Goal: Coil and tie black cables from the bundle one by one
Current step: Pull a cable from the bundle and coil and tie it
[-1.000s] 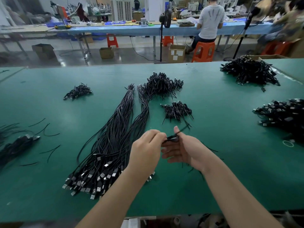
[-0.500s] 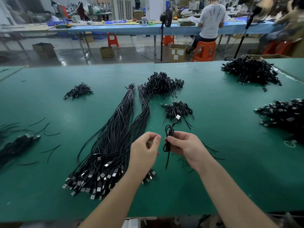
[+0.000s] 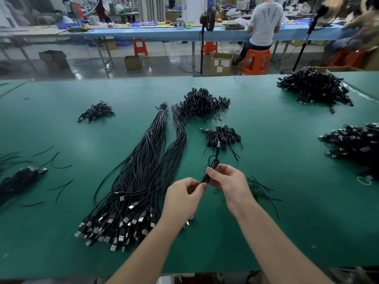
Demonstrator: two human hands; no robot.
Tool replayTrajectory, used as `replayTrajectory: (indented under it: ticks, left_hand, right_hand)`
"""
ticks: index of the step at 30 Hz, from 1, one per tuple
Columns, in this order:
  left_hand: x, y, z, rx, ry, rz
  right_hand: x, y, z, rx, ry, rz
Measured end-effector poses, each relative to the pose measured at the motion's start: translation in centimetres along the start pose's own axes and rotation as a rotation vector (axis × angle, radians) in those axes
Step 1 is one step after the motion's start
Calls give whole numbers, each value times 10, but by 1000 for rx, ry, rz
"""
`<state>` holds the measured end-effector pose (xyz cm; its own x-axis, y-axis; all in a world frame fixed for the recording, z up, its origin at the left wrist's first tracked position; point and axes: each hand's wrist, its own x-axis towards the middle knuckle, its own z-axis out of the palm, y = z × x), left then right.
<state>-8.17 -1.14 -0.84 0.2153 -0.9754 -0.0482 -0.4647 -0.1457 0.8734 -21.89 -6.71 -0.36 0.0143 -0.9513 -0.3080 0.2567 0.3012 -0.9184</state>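
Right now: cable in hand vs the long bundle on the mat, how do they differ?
The held cable is single, coiled into a short loop, lifted off the mat in the right hand. The long bundle holds many cables, uncoiled, lying stretched on the green mat. Both are black.

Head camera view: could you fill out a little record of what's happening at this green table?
surface: green table
right hand: pinches a small coiled cable held above the table
left hand: fingertips pinch the coil's lower end
uncoiled stock: long cable bundle, plug ends nearest the person
nearest finished coils: small pile beyond the hands
loose ties: right of the hands
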Motion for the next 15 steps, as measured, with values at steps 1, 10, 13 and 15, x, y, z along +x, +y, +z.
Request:
replayTrajectory:
  ticks: [1,10,13,15]
  left_hand:
    - [2,-2,-1,30,32,7]
    - [17,-11,-4,228,-13,62]
    - [22,-11,-2,318,-33,87]
    - [26,-12,0,382,-12,97]
  right_hand:
    - [1,2,0,18,-4,12]
    - [13,11,7,22,-5,36]
    - [18,15,13,23,-3,57]
    - [22,17,17,55,-7,59]
